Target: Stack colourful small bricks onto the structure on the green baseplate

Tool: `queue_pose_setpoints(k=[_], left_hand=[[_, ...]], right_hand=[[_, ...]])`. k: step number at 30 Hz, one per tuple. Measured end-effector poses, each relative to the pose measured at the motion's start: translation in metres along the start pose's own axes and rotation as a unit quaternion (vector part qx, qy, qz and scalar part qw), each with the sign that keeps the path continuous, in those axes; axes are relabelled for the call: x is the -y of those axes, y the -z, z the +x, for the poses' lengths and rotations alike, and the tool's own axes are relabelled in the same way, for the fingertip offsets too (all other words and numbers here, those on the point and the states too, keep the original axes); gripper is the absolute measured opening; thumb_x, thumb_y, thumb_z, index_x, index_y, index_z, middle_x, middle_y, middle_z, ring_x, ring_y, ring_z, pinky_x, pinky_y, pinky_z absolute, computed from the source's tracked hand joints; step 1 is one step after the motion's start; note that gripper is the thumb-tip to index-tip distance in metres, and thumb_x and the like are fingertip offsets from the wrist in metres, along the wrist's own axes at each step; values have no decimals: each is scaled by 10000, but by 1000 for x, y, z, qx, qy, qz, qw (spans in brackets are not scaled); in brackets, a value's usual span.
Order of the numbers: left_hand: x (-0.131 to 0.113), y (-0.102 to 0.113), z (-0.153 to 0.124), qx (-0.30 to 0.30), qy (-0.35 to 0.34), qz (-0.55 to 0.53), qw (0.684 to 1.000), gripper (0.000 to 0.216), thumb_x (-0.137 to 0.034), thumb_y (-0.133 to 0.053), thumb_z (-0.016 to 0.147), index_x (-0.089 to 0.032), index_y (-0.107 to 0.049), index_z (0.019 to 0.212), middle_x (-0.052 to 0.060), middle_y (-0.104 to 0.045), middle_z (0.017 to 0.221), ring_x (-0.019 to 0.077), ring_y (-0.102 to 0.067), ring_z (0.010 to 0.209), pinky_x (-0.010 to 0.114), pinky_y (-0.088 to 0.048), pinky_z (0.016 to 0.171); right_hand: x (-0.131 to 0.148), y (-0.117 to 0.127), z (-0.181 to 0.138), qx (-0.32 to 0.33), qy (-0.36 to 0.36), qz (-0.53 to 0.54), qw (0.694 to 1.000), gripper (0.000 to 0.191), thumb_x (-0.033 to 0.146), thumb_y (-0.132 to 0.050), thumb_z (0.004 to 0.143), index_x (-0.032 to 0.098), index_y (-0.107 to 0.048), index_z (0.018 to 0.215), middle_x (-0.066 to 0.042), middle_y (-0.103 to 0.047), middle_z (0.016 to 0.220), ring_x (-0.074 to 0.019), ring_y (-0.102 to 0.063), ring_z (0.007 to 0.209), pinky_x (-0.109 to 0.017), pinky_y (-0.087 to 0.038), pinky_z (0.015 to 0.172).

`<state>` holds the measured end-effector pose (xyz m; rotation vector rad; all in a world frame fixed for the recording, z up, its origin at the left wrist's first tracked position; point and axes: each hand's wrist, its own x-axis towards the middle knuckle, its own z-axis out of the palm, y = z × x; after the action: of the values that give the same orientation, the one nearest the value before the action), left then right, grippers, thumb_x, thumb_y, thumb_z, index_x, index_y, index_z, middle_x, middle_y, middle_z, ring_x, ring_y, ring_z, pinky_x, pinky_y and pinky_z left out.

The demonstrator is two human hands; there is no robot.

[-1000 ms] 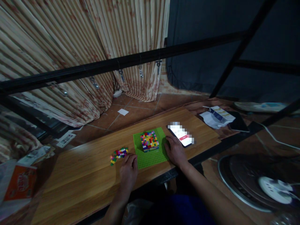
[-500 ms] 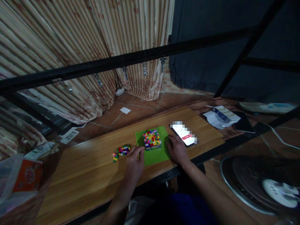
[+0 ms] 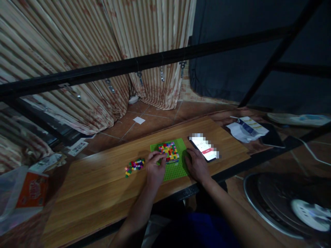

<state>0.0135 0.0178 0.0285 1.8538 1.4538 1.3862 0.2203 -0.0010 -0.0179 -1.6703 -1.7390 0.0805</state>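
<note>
Touching multicoloured plastic brick block (image 3: 169, 151) on green studded baseplate (image 3: 176, 169): left hand (image 3: 155, 169), grip narrow; right hand (image 3: 197, 166) flat, grip wide.

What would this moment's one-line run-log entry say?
left hand: at brick block | right hand: resting on green baseplate | loose bricks: left, on table | phone: right

Multicoloured brick block (image 3: 169, 152) standing on green baseplate (image 3: 178, 168), loose coloured bricks (image 3: 134, 166) left on table
</note>
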Motion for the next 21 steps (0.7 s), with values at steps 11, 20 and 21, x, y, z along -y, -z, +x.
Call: queue_pose_setpoints(k=[11,20,21], left_hand=[[6,-18,1,-38,238,-181,954,191,-201,-696,644,-175,-683,832,-17,-668,698,138,-624,657,252,-502,637],[-1,-19,4,-64,323,-249,911,202,-214,-714,548,-178,-642,733,-32,-654,675,129,-616,633,245,-471,605],[-3,-19,4,-76,335,-260,903,205,-205,-718,536,-175,-643,726,-35,-652,669,128,-616,628,244,-469,606]], right_hand=[[1,1,1,4,-3,-5,1000,334,303,-465,929,156,-619,1186,-153,-628,1225,-298,-542,1171,-489,-448,1024],[-2,-1,0,3,5,-10,1000,332,304,-466,933,144,-616,1183,-156,-625,1221,-294,-542,1157,-475,-448,1022],[-2,-2,0,2,8,-13,1000,332,303,-466,933,136,-617,1177,-160,-625,1219,-294,-543,1152,-472,-450,1020]])
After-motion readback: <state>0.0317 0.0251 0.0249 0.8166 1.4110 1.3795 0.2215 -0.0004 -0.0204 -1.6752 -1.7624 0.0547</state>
